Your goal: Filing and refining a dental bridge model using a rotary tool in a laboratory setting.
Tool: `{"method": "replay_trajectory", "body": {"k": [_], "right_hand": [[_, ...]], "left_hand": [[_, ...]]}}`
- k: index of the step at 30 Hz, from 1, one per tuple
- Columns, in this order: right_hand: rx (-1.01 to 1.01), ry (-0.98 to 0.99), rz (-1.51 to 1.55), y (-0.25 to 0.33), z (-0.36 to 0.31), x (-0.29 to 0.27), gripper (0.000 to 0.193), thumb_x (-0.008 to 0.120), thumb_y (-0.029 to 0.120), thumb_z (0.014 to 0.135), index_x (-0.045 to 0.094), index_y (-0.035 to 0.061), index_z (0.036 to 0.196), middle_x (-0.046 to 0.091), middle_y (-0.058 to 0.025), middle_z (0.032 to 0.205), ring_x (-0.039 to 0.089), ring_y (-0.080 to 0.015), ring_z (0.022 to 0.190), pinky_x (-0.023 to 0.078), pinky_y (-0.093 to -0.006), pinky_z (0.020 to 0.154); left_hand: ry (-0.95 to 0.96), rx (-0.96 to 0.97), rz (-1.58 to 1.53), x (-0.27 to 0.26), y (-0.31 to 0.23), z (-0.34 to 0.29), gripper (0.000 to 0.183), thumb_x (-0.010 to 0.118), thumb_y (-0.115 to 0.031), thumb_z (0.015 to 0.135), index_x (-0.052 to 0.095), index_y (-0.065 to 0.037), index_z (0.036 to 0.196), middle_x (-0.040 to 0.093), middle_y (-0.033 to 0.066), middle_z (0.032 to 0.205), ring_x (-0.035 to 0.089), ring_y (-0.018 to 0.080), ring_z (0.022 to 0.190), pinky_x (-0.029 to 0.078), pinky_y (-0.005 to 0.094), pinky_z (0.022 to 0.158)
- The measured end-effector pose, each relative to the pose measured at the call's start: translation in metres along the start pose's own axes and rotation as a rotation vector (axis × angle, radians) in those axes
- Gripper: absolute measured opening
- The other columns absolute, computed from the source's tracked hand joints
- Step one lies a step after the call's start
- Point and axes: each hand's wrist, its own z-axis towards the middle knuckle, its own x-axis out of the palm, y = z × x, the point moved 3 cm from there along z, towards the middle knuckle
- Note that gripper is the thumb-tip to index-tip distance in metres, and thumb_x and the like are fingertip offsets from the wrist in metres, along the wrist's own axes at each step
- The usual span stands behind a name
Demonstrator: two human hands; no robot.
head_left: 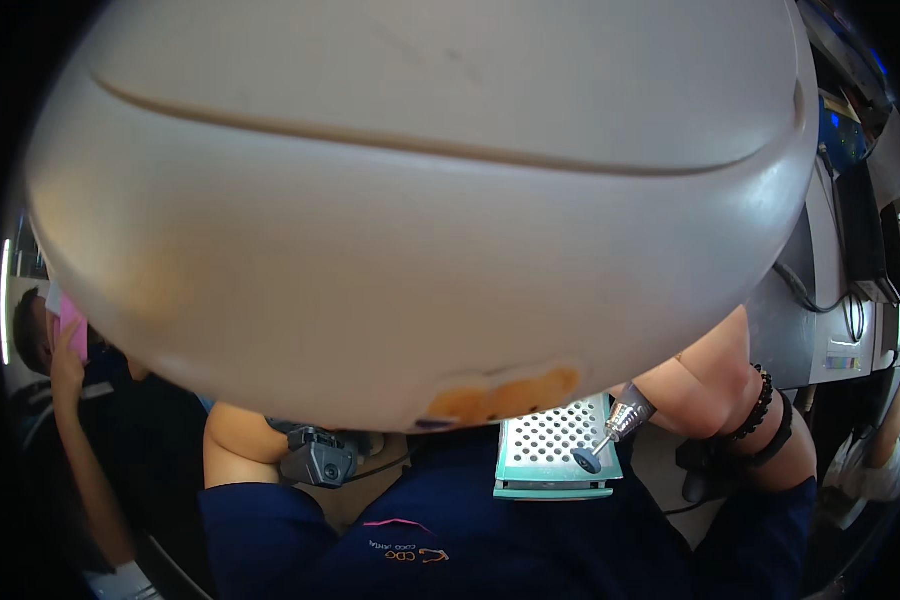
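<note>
A large, glossy white rounded shell [400,260] with a curved seam fills most of the view, very close up. An orange cartoon picture marks its lower edge. What kind of thing it is I cannot tell. At the lower right, my right hand [700,385] is closed round a rotary tool [628,412] whose thin shaft ends in a small dark disc [586,460]. Under that disc lies a perforated tray [500,470] with a teal rim. My left forearm [240,440] goes up behind the shell, which hides my left hand and its fingers.
A small black camera [320,462] sits beside my left forearm. On the right stands a grey desk [785,340] with a black box [865,230] and cables [820,300]. At left a person holds a pink thing [73,328]; another person's arm [888,430] shows at far right.
</note>
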Motion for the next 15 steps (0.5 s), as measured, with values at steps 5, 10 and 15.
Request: {"method": "replay_trajectory", "body": {"k": [5, 10, 15], "right_hand": [[-0.058, -0.049, 0.034, -0.004, -0.006, 0.004, 0.032, 0.068, 0.01, 0.066, 0.073, -0.0002, 0.096, 0.053, 0.0011, 0.063, 0.05, -0.0125, 0.052, 0.038, -0.0257, 0.046], [-0.053, -0.052, 0.05, -0.001, -0.006, 0.0, 0.033, 0.07, 0.01, 0.064, 0.073, 0.0006, 0.095, 0.051, 0.0017, 0.062, 0.049, -0.0118, 0.052, 0.036, -0.0255, 0.046], [-0.018, -0.028, 0.027, -0.002, -0.002, -0.001, 0.035, 0.069, 0.01, 0.062, 0.075, 0.002, 0.096, 0.05, 0.002, 0.061, 0.047, -0.0111, 0.051, 0.035, -0.0255, 0.046]], "left_hand": [[0.036, 0.108, 0.17, -0.002, -0.003, 0.0, 0.015, 0.073, -0.013, 0.088, 0.072, 0.0, 0.096, 0.068, 0.0059, 0.084, 0.063, 0.0106, 0.072, 0.049, 0.0218, 0.058], [0.095, 0.131, 0.119, 0.001, -0.018, 0.002, 0.013, 0.072, -0.011, 0.089, 0.072, 0.001, 0.094, 0.068, 0.0059, 0.087, 0.062, 0.0109, 0.072, 0.049, 0.0227, 0.06], [0.083, 0.095, -0.017, 0.002, -0.011, 0.0, 0.012, 0.07, -0.01, 0.09, 0.072, 0.002, 0.092, 0.069, 0.0066, 0.091, 0.06, 0.0108, 0.07, 0.049, 0.0227, 0.06]]}}
